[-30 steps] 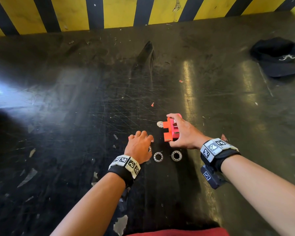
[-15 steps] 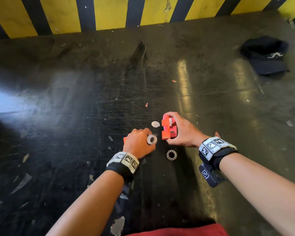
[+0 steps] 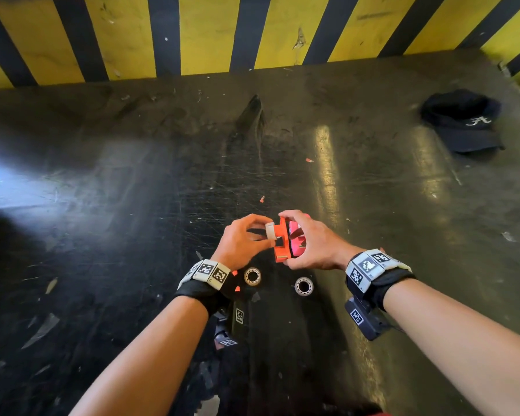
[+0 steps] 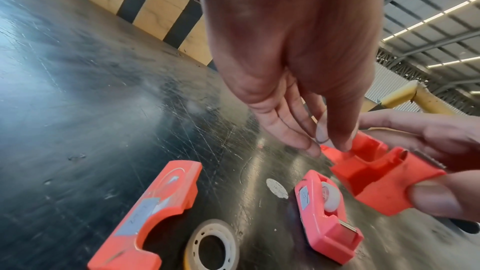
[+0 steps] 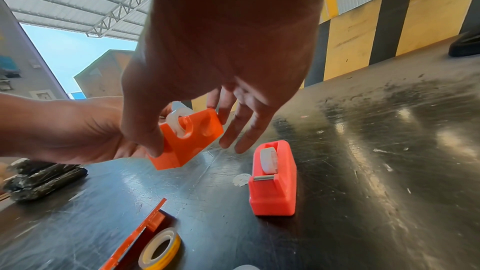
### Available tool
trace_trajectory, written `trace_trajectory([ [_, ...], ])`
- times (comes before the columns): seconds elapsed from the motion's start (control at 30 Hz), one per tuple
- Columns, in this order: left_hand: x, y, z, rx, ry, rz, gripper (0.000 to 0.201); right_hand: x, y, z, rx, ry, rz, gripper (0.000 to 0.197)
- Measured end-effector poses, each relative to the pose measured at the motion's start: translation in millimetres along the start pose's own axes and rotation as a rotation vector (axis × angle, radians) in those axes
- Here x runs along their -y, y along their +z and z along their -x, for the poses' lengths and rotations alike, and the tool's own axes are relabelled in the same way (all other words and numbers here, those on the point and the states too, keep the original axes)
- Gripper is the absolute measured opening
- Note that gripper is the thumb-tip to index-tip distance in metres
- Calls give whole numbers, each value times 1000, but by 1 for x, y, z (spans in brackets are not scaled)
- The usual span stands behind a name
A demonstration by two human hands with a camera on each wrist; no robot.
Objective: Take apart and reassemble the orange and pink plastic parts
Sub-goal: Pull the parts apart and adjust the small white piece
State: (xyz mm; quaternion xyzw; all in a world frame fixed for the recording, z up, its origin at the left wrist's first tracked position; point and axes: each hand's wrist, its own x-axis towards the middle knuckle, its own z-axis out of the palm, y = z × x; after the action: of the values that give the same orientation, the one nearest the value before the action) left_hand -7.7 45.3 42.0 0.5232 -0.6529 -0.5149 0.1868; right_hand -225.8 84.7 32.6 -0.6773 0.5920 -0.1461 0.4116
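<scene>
Orange dispenser half (image 3: 281, 246) is sitting in the right hand (image 3: 315, 247) grip — left hand (image 3: 240, 244) is pinching a white spool (image 3: 270, 230), reassembling; seating it squarely comes next.

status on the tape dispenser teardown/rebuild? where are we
Done: the pink dispenser stands whole on the table with its roll in. In hand: the right hand holds the orange dispenser shell while the left hand seats a white tape roll in it. Left: a loose orange half and two tape rolls lie on the table.
</scene>
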Motion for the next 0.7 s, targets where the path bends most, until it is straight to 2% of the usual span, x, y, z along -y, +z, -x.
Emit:
trace_trajectory([
  [0.33,-10,-1,7,21,40,96,57,10,5,2,-65,-16,-69,101],
  [0.43,-10,-4,7,34,-3,174,65,10,4,2,-56,-26,-68,97],
  [0.5,-5,-9,5,3,-28,151,64,9,5,1,-52,-12,-62,90],
  [0.6,12,-24,2,-58,-49,-172,59,6,6,-3,-41,12,-43,85],
  [0.63,19,-29,1,-10,-74,-317,62,5,6,-5,-32,17,-33,85],
  [0.7,35,-37,4,165,-172,-601,86,3,6,-9,-18,24,-16,84],
])
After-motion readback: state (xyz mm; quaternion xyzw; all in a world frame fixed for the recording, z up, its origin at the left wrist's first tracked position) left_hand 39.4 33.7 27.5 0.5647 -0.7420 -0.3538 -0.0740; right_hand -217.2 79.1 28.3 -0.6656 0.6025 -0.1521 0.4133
